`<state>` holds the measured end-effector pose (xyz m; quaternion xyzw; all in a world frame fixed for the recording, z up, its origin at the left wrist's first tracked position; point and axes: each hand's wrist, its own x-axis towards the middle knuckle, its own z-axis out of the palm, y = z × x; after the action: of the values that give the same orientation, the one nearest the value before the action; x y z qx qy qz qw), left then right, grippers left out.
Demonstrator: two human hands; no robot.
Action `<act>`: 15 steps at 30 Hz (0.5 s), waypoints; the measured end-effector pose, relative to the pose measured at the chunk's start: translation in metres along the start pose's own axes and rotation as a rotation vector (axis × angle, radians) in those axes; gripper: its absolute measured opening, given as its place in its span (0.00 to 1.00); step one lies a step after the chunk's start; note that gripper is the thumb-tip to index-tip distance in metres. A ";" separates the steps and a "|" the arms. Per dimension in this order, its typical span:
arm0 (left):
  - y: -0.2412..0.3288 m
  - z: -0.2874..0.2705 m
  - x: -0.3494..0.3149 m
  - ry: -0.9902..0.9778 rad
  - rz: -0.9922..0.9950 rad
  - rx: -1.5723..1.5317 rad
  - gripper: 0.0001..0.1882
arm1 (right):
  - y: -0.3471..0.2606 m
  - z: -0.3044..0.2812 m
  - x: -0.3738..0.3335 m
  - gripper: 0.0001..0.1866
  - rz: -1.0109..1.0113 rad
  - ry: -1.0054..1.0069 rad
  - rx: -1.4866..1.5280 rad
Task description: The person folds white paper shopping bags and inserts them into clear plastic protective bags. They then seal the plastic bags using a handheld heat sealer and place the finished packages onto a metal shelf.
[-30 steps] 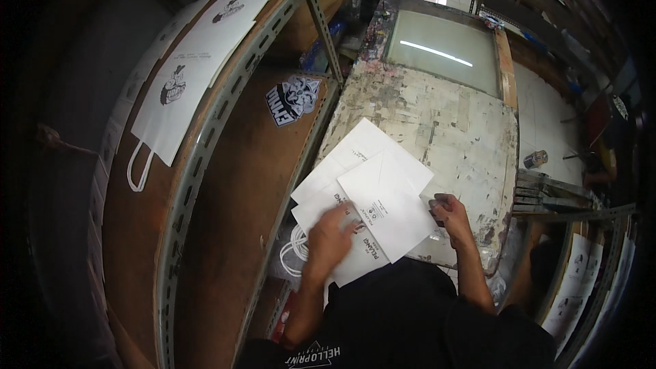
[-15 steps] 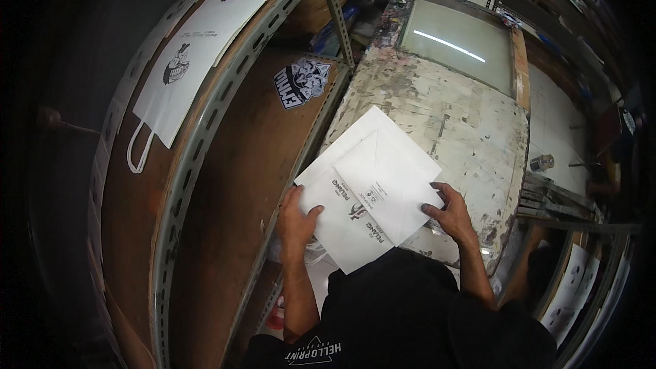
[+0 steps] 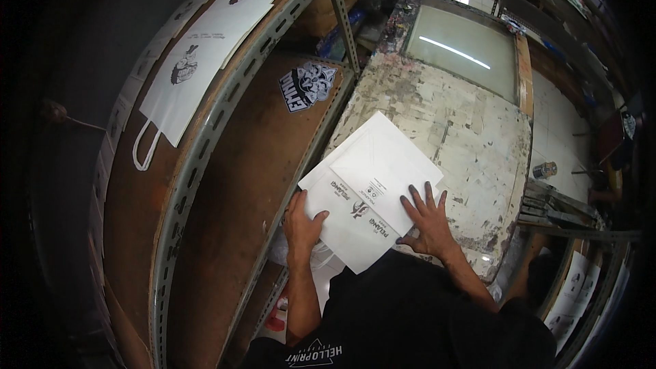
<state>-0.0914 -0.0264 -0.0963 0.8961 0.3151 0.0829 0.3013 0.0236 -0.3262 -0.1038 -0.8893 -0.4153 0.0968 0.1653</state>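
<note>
A white paper bag (image 3: 348, 226) with dark print lies folded flat in front of me, turned at a slant. Its folded base flap (image 3: 372, 167) covers the upper part of the printed face. My left hand (image 3: 303, 222) grips the left edge, thumb on top and fingers at the rim. On the right, my right hand (image 3: 429, 225) rests with fingers spread over the flap and the lower right edge. A white cord handle (image 3: 321, 256) shows below the bag, beside my left wrist. Whether more bags lie stacked beneath is hard to tell.
Left, a metal-edged shelf rack (image 3: 198, 140) bears printed white bags (image 3: 179, 89) on top. A black-and-white sticker (image 3: 307, 86) marks its lower board. Ahead stands a paint-stained table (image 3: 417, 106) with a glass panel (image 3: 461, 44). A can (image 3: 544, 170) is at right, near another rack (image 3: 581, 232).
My right hand has left the bag's right edge and now lies spread over the flap. The flap sits lower and flatter over the print. My left hand keeps its hold.
</note>
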 end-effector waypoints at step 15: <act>-0.008 0.002 -0.004 0.030 0.030 -0.061 0.43 | 0.015 -0.002 0.006 0.17 -0.157 0.411 0.291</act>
<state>-0.0979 -0.0248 -0.1021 0.8898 0.3035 0.1106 0.3222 0.0389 -0.3307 -0.1077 -0.8222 -0.4225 -0.0404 0.3793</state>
